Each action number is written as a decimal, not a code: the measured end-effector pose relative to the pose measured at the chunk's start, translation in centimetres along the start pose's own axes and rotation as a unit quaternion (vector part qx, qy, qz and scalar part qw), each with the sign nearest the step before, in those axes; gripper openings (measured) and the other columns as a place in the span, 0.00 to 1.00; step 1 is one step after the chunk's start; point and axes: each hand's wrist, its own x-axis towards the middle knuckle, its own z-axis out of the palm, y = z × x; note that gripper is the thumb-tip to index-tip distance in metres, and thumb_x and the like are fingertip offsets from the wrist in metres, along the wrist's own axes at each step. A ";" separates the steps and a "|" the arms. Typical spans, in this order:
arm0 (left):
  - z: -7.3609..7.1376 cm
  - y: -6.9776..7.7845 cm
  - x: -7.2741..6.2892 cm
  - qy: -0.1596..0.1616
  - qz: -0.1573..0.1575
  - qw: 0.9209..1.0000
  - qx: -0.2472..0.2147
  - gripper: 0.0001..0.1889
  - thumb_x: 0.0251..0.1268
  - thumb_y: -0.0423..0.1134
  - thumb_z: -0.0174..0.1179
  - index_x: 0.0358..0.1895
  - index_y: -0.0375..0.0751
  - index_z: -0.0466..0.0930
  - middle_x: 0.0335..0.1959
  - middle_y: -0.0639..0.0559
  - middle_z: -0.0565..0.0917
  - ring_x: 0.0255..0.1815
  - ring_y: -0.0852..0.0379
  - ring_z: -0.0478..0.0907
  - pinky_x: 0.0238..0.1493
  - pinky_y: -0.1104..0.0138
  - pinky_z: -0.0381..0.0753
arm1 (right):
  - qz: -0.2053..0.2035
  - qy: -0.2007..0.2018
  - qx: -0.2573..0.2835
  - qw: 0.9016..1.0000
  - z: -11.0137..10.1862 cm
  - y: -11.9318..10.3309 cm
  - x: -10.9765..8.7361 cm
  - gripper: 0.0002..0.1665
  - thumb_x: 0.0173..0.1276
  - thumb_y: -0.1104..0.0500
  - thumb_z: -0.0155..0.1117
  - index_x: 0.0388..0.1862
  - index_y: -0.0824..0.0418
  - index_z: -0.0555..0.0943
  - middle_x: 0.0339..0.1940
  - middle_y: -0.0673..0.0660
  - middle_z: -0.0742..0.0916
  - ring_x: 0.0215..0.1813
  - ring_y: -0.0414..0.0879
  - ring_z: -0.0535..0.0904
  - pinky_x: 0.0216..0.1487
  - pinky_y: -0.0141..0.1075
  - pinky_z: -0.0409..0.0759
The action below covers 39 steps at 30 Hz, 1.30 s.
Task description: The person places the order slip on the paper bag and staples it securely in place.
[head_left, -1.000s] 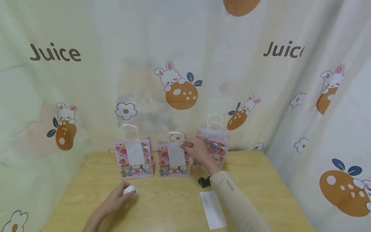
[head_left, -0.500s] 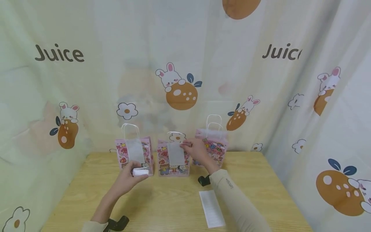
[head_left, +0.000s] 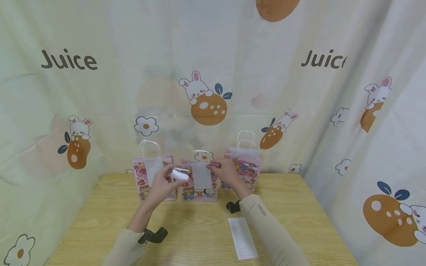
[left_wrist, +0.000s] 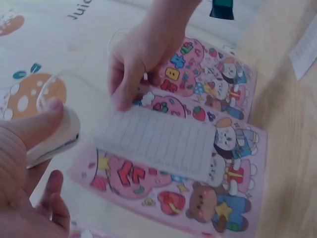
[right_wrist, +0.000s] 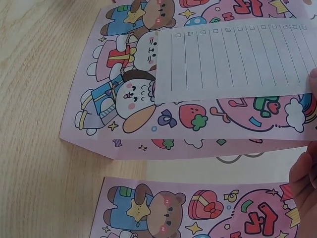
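Observation:
My left hand (head_left: pixel 159 190) grips a small white stapler (head_left: pixel 181 174) between thumb and fingers, raised just left of the middle gift bag's top edge. In the left wrist view the stapler (left_wrist: pixel 62 131) has a thin metallic strip along its side. My right hand (head_left: pixel 227 173) pinches the top right corner of a lined paper slip (head_left: pixel 202 178) against the rim of the pink middle gift bag (head_left: pixel 188 193). The slip (right_wrist: pixel 223 64) hangs flat over the bag's cartoon-printed front, with ruled lines and small checkboxes. The bag stands upright, its white handle rising above the slip.
To the left stands a matching bag (head_left: pixel 142 184) with a similar slip (head_left: pixel 153 168) on its front. A third bag (head_left: pixel 247 168) is behind my right hand. Another lined slip (head_left: pixel 243 238) lies on the wooden table (head_left: pixel 199 236). A printed curtain (head_left: pixel 159 92) hangs behind.
My left hand has lifted from the table's left side with the stapler and moved up and right to the middle bag's top. The right hand has kept its pinch in place.

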 end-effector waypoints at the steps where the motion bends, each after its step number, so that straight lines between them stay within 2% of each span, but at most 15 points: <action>1: 0.2 0.2 0.4 -0.004 0.007 1.000 0.004 0.33 0.51 0.38 0.75 0.60 0.36 0.72 0.49 0.45 0.82 0.35 0.50 0.72 0.32 0.68 0.73 | -0.001 0.003 0.001 1.000 0.1 0.0 0.0 0.11 0.63 0.55 0.71 0.41 0.59 0.88 0.36 0.53 0.89 0.31 0.39 0.83 0.33 0.37 0.82; 4: 0.8 0.7 1.4 -0.009 0.024 0.999 0.026 0.31 0.50 0.36 0.75 0.59 0.35 0.73 0.48 0.47 0.84 0.37 0.49 0.73 0.34 0.66 0.71 | 0.004 0.006 0.008 1.000 0.3 0.1 0.0 0.11 0.62 0.55 0.72 0.41 0.59 0.88 0.36 0.52 0.89 0.31 0.39 0.83 0.36 0.38 0.82; 8: 1.4 1.0 2.5 -0.010 0.056 0.994 0.089 0.26 0.50 0.37 0.75 0.55 0.44 0.79 0.48 0.52 0.84 0.41 0.50 0.75 0.37 0.61 0.72 | 0.010 0.004 0.020 1.000 0.5 0.2 0.1 0.11 0.62 0.55 0.72 0.41 0.59 0.88 0.35 0.51 0.89 0.29 0.37 0.82 0.33 0.35 0.81; 10: 1.7 1.1 3.0 -0.019 0.076 0.991 0.112 0.26 0.52 0.36 0.75 0.57 0.46 0.78 0.51 0.51 0.82 0.47 0.50 0.77 0.42 0.58 0.77 | 0.002 0.007 0.019 1.000 0.5 0.2 0.2 0.11 0.62 0.55 0.73 0.41 0.59 0.88 0.34 0.51 0.89 0.27 0.36 0.80 0.29 0.33 0.79; 13: 2.3 1.7 3.7 -0.029 0.108 0.983 0.147 0.29 0.53 0.35 0.73 0.60 0.43 0.75 0.56 0.45 0.79 0.53 0.46 0.78 0.45 0.55 0.81 | -0.009 0.012 0.012 1.000 0.5 0.3 0.5 0.10 0.62 0.56 0.73 0.40 0.59 0.88 0.33 0.51 0.89 0.24 0.36 0.79 0.26 0.32 0.77; 16: 2.9 2.3 4.5 -0.032 0.133 0.971 0.196 0.31 0.53 0.36 0.74 0.62 0.39 0.74 0.58 0.42 0.78 0.58 0.43 0.75 0.52 0.53 0.78 | -0.004 0.012 0.007 1.000 0.4 0.4 0.5 0.10 0.62 0.56 0.72 0.40 0.59 0.88 0.33 0.51 0.89 0.23 0.36 0.78 0.25 0.31 0.77; 21: 3.4 2.6 5.7 -0.026 0.147 0.949 0.276 0.30 0.54 0.42 0.74 0.62 0.45 0.76 0.56 0.46 0.80 0.61 0.45 0.69 0.57 0.48 0.71 | -0.006 0.017 0.007 1.000 0.3 0.2 0.3 0.10 0.63 0.56 0.72 0.39 0.59 0.88 0.32 0.50 0.89 0.24 0.37 0.78 0.26 0.32 0.78; 24: 3.6 2.8 6.2 -0.034 0.145 0.935 0.322 0.31 0.55 0.44 0.73 0.63 0.48 0.75 0.57 0.47 0.80 0.62 0.45 0.69 0.57 0.49 0.72 | -0.011 0.016 -0.002 1.000 0.3 -0.1 0.0 0.09 0.62 0.55 0.72 0.38 0.58 0.88 0.31 0.50 0.89 0.24 0.36 0.78 0.26 0.32 0.78; 28: 3.9 3.4 6.6 -0.068 0.150 0.910 0.381 0.30 0.56 0.44 0.72 0.63 0.48 0.74 0.54 0.48 0.82 0.56 0.45 0.75 0.52 0.51 0.77 | -0.015 0.012 -0.020 1.000 0.3 -0.2 -0.2 0.09 0.62 0.54 0.72 0.37 0.56 0.89 0.30 0.48 0.89 0.23 0.34 0.77 0.26 0.30 0.77; 30: 4.1 3.7 6.8 -0.083 0.154 0.903 0.393 0.28 0.56 0.43 0.72 0.60 0.48 0.74 0.49 0.49 0.84 0.50 0.47 0.79 0.48 0.53 0.78 | -0.029 0.019 -0.025 0.999 0.3 -0.3 -0.2 0.08 0.63 0.54 0.71 0.37 0.57 0.89 0.29 0.49 0.89 0.21 0.34 0.76 0.24 0.30 0.76; 33: 4.2 3.7 7.2 -0.096 0.145 0.902 0.396 0.26 0.57 0.42 0.72 0.59 0.48 0.74 0.45 0.52 0.84 0.44 0.52 0.81 0.45 0.56 0.79 | -0.041 0.028 -0.028 0.998 0.3 -0.4 -0.1 0.07 0.63 0.55 0.71 0.36 0.58 0.89 0.28 0.50 0.88 0.20 0.35 0.76 0.23 0.31 0.76; 34: 4.2 3.7 7.3 -0.103 0.136 0.904 0.392 0.25 0.58 0.42 0.71 0.59 0.48 0.75 0.45 0.52 0.84 0.43 0.53 0.81 0.43 0.58 0.80 | -0.040 0.029 -0.031 0.998 0.3 -0.3 -0.1 0.07 0.63 0.55 0.71 0.36 0.58 0.89 0.28 0.49 0.88 0.20 0.35 0.76 0.23 0.31 0.75; 39: 4.2 2.8 7.6 -0.131 0.102 0.905 0.391 0.28 0.58 0.44 0.71 0.62 0.46 0.73 0.48 0.52 0.83 0.43 0.53 0.81 0.43 0.58 0.80 | -0.020 0.017 -0.037 0.999 0.4 -0.4 -0.2 0.09 0.63 0.53 0.71 0.38 0.57 0.88 0.30 0.49 0.89 0.23 0.36 0.78 0.26 0.32 0.77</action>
